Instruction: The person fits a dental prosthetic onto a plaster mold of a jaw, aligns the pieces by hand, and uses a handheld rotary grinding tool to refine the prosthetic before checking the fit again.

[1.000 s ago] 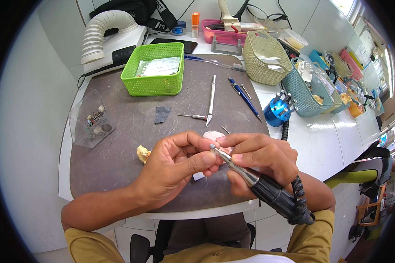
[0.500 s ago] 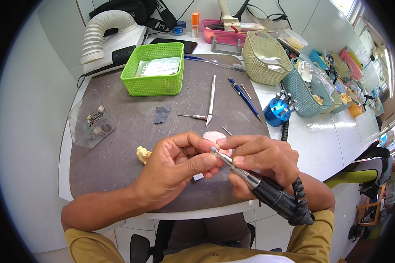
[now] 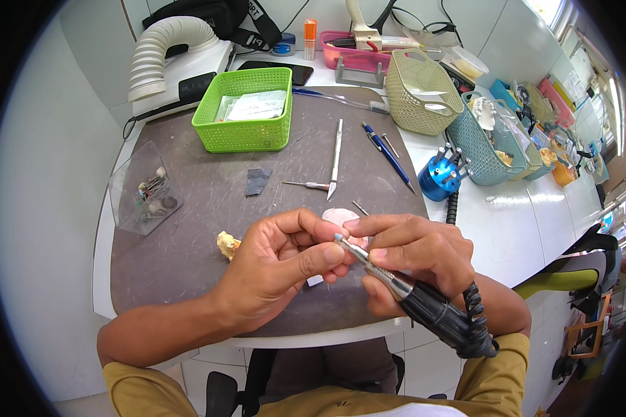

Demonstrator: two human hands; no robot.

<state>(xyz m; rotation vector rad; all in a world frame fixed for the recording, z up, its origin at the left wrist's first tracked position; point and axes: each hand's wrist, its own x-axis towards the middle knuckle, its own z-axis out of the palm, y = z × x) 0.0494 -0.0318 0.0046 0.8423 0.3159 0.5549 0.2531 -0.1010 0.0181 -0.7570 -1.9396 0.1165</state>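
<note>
My left hand is closed in a pinch on a tiny pale blue piece in front of me. My right hand grips a black and silver rotary handpiece with a coiled black cord, its metal nose touching or very near that piece; fingertips partly hide the contact. Behind my fingers lie a pale pink round model and a thin metal bit. A cream, irregular model rests left of my left hand. Farther back are a white-handled blade tool and a blue pen.
A clear box of bits is at left. A green basket, white extraction unit, beige basket, blue bur holder and teal basket ring the grey mat. A dark square scrap lies mid-mat.
Compared with a second ago, my right hand and the handpiece have shifted very slightly, and the pale blue tip sits a little lower. Both grips and everything on the desk look the same.
</note>
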